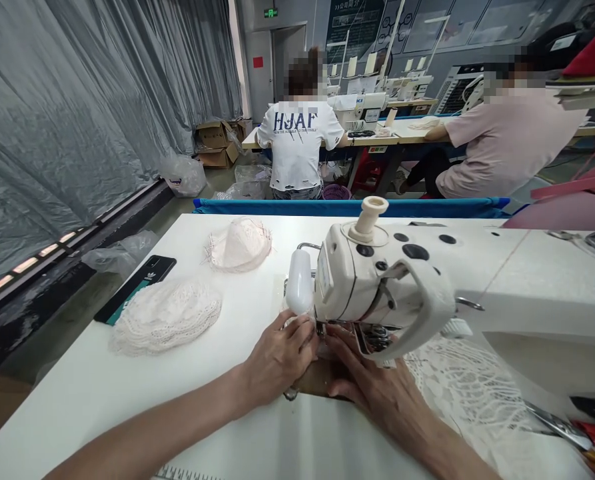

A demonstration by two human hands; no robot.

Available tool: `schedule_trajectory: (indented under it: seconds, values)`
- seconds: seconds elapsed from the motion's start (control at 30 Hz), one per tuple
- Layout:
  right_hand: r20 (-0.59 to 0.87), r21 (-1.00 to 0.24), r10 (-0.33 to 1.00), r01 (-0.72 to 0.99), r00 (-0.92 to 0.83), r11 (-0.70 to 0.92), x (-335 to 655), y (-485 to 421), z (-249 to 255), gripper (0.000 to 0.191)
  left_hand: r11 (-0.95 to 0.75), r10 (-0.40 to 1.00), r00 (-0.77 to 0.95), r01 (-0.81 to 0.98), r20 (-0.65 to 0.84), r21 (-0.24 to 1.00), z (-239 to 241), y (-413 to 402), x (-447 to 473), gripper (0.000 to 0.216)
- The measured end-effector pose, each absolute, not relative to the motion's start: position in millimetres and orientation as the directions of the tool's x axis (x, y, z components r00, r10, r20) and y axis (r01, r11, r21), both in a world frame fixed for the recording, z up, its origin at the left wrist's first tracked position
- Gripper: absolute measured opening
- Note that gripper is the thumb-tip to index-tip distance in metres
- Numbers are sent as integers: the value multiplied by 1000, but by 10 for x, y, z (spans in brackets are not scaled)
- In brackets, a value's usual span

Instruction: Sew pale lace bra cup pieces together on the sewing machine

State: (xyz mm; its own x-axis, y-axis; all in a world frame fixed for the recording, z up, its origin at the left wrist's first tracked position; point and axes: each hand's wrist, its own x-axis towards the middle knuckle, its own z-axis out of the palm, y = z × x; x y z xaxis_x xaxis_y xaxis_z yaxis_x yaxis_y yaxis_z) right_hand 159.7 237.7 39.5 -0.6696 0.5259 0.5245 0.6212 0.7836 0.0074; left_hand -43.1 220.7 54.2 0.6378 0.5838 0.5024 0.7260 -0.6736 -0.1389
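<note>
A white sewing machine point(347, 273) stands before me, its head over the worktable. My left hand point(282, 360) is just left of the needle area, its fingers curled and pressed on a small piece of white fabric point(293, 319). Most of that fabric is hidden by my fingers and the machine. Flat beside the presser foot lies my right hand point(380, 383), fingers stretched out and partly covered by the machine head. A brown plate point(320, 379) shows between both hands. White lace point(472, 383) spreads right of my right hand.
A stack of white lace pieces point(170, 313) overlaps a dark phone-like object point(152, 273) at left; a cup-shaped white piece point(241, 245) lies behind. Scissors point(560, 423) rest at right. A ruler point(182, 474) edges the front. Two people sit at machines beyond a blue bar point(347, 208).
</note>
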Motion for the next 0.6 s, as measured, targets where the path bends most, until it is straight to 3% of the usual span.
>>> schedule_trajectory:
  seconds: [0.17, 0.6]
  values:
    - [485, -21, 514, 578, -708, 816, 1606, 2304, 406, 58, -710, 546, 661, 691, 515, -136, 546, 2127, -409, 16]
    - [500, -77, 543, 590, -674, 803, 1625, 2317, 374, 43, -688, 569, 662, 708, 487, -159, 464, 2096, -420, 15]
